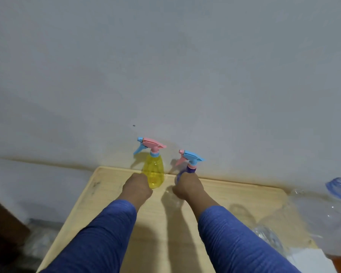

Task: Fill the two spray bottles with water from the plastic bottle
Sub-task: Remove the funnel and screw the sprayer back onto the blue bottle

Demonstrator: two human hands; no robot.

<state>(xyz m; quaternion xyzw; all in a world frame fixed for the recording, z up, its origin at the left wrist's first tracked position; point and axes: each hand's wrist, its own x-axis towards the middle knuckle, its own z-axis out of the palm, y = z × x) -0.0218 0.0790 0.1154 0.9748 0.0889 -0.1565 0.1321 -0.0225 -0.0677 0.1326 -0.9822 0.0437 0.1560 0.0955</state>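
Note:
Two spray bottles stand at the far edge of the light wooden table (pixel 110 196), against the wall. The yellow spray bottle (pixel 155 170) has a pink head with a blue trigger. The purple spray bottle (pixel 192 169) has a blue head with a pink trigger. My left hand (pixel 137 187) is curled against the yellow bottle's lower left side. My right hand (pixel 187 186) wraps the purple bottle's body and hides most of it. The large clear plastic bottle (pixel 321 213) with a blue cap sits at the table's right end, apart from both hands.
A grey wall (pixel 165 66) rises directly behind the table. Crumpled clear plastic (pixel 266 235) and a white box (pixel 311 261) lie at the near right. A dark brown piece of furniture (pixel 0 229) stands at the left, with clear plastic on the floor beside it.

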